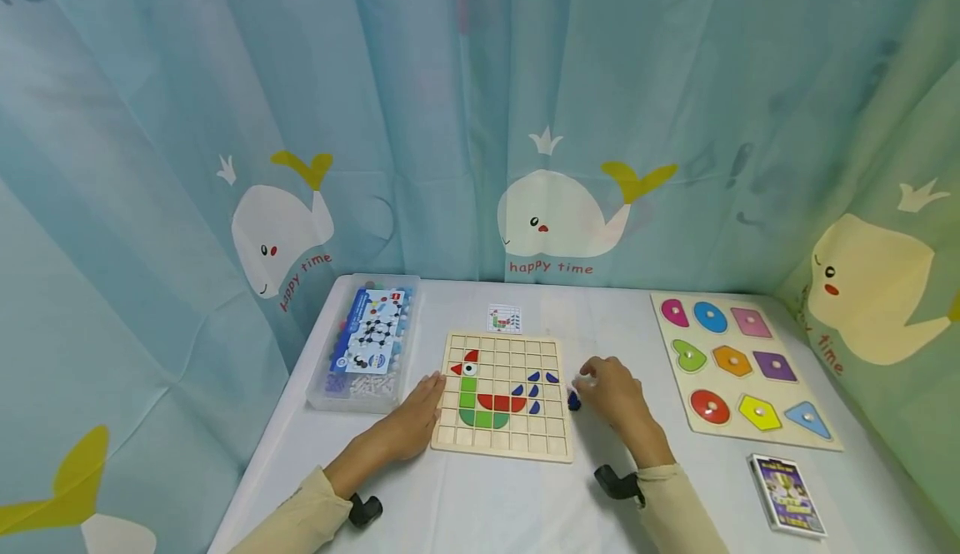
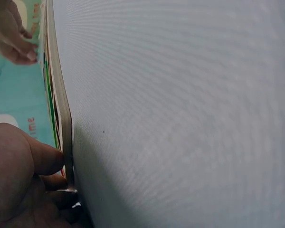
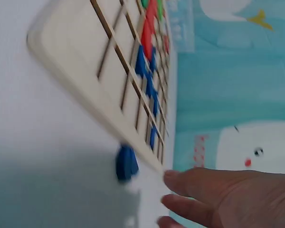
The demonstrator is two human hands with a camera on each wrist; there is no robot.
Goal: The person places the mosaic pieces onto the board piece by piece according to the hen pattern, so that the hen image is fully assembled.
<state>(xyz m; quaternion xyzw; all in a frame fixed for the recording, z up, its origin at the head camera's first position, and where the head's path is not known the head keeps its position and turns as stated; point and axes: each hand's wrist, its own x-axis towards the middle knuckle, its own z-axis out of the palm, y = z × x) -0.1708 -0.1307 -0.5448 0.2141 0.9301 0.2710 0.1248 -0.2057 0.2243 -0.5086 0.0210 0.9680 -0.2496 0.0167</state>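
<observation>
A wooden grid board (image 1: 555, 446) lies on the table with a bird figure of flat coloured pieces set in its squares. The figure has a red beak and crest, a green neck, a red and green body and several blue tail pieces (image 1: 534, 390). My left hand (image 1: 414, 421) rests against the board's left edge, its fingertips at the rim in the left wrist view. Just off the right edge, a small cluster of blue pieces (image 3: 127, 163) sits on the cloth. Above and beside it hovers my right hand (image 1: 617, 394), fingers loosely bent and apart, nothing visible between them.
Behind the board lies a small pattern card (image 1: 504, 318). A clear plastic box (image 1: 318, 383) of small parts stands to the left. At right are a shape puzzle board (image 1: 693, 375) and a card pack (image 1: 787, 496). A whale-print curtain (image 1: 450, 204) hangs behind the table.
</observation>
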